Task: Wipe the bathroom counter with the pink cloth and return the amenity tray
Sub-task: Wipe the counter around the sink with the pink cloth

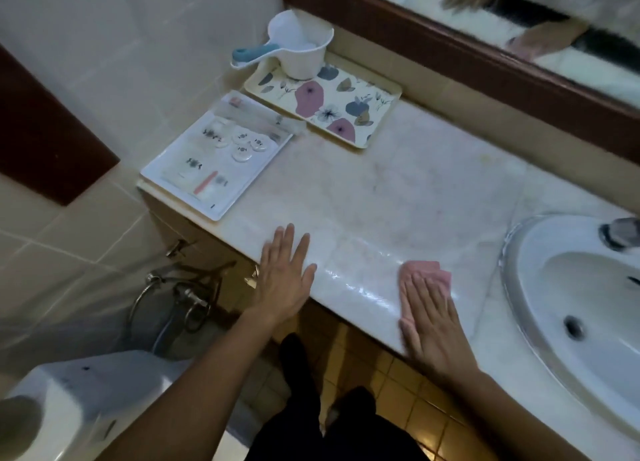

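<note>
Palm flat and fingers together, our right hand (431,318) presses the pink cloth (427,273) onto the marble counter (381,197) near its front edge, beside the sink (568,287). Our left hand (285,273) lies flat, fingers spread, holding nothing. Farther left, we see the white amenity tray (216,156), its long axis running from the counter's front edge toward the floral tray (325,106) carrying a white dipper (298,50).

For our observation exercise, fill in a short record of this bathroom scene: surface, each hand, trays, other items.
surface: marble counter, wet sheen near its front edge
right hand: flat, pressing pink cloth on the counter
left hand: flat, open, empty, at the counter's front edge
white amenity tray: at the counter's left end, holding small packets
floral tray: by the back wall, white dipper on its corner
sink: at right
</note>
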### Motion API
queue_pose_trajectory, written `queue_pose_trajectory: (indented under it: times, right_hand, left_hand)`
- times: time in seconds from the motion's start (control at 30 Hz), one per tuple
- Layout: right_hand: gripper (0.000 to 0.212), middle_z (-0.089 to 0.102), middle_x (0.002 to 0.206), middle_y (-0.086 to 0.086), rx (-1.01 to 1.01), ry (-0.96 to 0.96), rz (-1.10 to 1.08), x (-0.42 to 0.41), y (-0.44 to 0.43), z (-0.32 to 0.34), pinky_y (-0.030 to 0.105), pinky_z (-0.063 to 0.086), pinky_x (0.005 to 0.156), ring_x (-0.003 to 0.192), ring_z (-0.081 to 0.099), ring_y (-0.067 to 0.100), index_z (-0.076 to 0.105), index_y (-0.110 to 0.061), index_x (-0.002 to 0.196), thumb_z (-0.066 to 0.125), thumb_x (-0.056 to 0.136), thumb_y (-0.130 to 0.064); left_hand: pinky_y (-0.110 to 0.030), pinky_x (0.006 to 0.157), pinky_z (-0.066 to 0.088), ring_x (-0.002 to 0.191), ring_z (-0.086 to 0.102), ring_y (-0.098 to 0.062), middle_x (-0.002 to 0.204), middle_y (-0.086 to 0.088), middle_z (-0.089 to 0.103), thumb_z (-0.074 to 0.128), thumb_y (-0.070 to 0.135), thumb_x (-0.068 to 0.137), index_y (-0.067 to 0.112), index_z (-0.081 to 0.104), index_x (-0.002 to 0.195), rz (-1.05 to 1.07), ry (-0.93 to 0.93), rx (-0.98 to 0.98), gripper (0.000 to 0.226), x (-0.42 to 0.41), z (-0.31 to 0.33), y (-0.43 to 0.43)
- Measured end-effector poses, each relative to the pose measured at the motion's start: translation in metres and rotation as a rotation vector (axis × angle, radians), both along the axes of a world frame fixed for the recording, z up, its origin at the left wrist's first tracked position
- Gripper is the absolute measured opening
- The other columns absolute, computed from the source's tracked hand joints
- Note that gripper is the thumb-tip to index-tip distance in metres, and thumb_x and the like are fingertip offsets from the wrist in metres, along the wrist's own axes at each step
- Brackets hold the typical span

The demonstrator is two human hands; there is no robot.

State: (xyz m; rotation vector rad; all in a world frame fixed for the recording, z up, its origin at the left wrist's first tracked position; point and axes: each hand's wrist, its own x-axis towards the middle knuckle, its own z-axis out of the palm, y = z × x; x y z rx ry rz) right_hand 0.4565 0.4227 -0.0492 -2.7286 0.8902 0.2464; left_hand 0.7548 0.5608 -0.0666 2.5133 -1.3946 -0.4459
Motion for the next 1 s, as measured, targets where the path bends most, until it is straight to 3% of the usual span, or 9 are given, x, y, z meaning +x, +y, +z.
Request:
queue_pose_trajectory:
  times: [0.1,0.17,0.27,0.37,0.47,0.6,0.73,0.87,1.0]
  right_hand:
    - [0.07,-0.011,0.176,0.004,-0.002,-0.032,-0.222,0.022,-0.045,-0.004,0.051,0.002,0.132,0.163,-0.01,0.019,-0.002,-0.017,0.168,0.014,0.108,-0.048]
    - [0.074,-0.004,0.177,0.007,0.024,-0.034,-0.34,0.057,-0.057,-0.005,0.054,0.002,0.131,0.164,-0.002,0.026,-0.002,-0.018,0.168,0.02,0.103,-0.045]
    - [0.074,0.002,0.177,0.006,0.136,-0.037,-0.15,0.054,-0.027,-0.008,0.055,-0.004,0.13,0.163,-0.003,0.034,0.013,-0.025,0.168,0.02,0.097,-0.043]
    - [0.062,0.0,0.177,-0.007,0.219,-0.123,0.015,-0.019,0.008,0.003,0.041,-0.01,0.13,0.163,-0.011,0.016,0.016,-0.029,0.168,0.024,0.107,-0.039]
    - [0.059,-0.002,0.176,-0.013,0.256,-0.149,-0.042,-0.099,0.001,0.001,0.04,-0.005,0.132,0.161,-0.011,0.003,0.011,-0.03,0.168,0.031,0.113,-0.038]
    - [0.065,0.006,0.177,-0.007,0.202,-0.17,-0.09,-0.139,-0.043,0.014,0.048,0.009,0.133,0.163,0.003,0.01,0.007,-0.028,0.169,0.031,0.11,-0.04]
    - [0.062,0.025,0.174,0.004,0.058,-0.154,-0.1,-0.091,-0.102,0.014,0.047,0.014,0.131,0.16,0.023,0.023,0.014,-0.021,0.168,0.027,0.11,-0.038]
    - [0.068,0.018,0.175,0.008,-0.061,-0.143,-0.275,-0.017,-0.125,-0.009,0.052,0.006,0.131,0.161,0.014,0.029,0.008,-0.016,0.168,0.025,0.108,-0.044]
    - [0.077,0.001,0.177,0.009,0.044,-0.201,-0.244,0.079,-0.09,-0.014,0.051,-0.002,0.131,0.164,-0.003,0.025,-0.003,-0.01,0.167,0.019,0.105,-0.051]
  left_hand:
    - [-0.054,0.128,0.006,0.159,-0.005,-0.03,0.172,-0.012,-0.002,0.02,0.05,0.104,0.019,0.011,0.164,-0.004,-0.063,0.048,0.068,-0.003,-0.01,-0.001]
    - [-0.053,0.128,0.004,0.159,-0.005,-0.029,0.172,-0.012,-0.003,0.017,0.051,0.103,0.019,0.01,0.164,-0.012,-0.064,0.065,0.07,-0.002,-0.011,-0.001]
    - [-0.051,0.128,-0.002,0.158,-0.012,-0.026,0.172,-0.01,-0.009,0.014,0.052,0.102,0.021,0.004,0.165,-0.011,-0.083,0.091,0.07,-0.003,-0.012,-0.002]
    - [-0.049,0.126,-0.005,0.158,-0.014,-0.025,0.172,-0.009,-0.011,0.014,0.053,0.102,0.022,0.003,0.165,-0.007,-0.07,0.092,0.071,-0.003,-0.011,-0.003]
    - [-0.048,0.126,-0.006,0.158,-0.015,-0.024,0.172,-0.008,-0.011,0.011,0.056,0.1,0.023,0.003,0.164,-0.001,-0.053,0.095,0.073,-0.002,-0.011,-0.004]
    - [-0.048,0.126,-0.007,0.158,-0.016,-0.023,0.172,-0.007,-0.013,0.006,0.06,0.096,0.024,0.001,0.164,0.016,-0.055,0.091,0.077,-0.002,-0.011,-0.006]
    - [-0.048,0.126,-0.008,0.157,-0.018,-0.023,0.172,-0.007,-0.015,0.006,0.059,0.096,0.024,-0.002,0.164,0.007,-0.05,0.109,0.076,-0.001,-0.011,-0.008]
    - [-0.049,0.127,-0.008,0.156,-0.023,-0.022,0.171,-0.007,-0.019,0.007,0.057,0.098,0.026,-0.007,0.163,0.012,-0.062,0.131,0.074,-0.003,-0.01,-0.008]
    - [-0.049,0.127,-0.01,0.154,-0.03,-0.02,0.168,-0.005,-0.028,0.011,0.053,0.102,0.027,-0.013,0.162,-0.004,-0.023,0.132,0.07,-0.003,-0.006,-0.009]
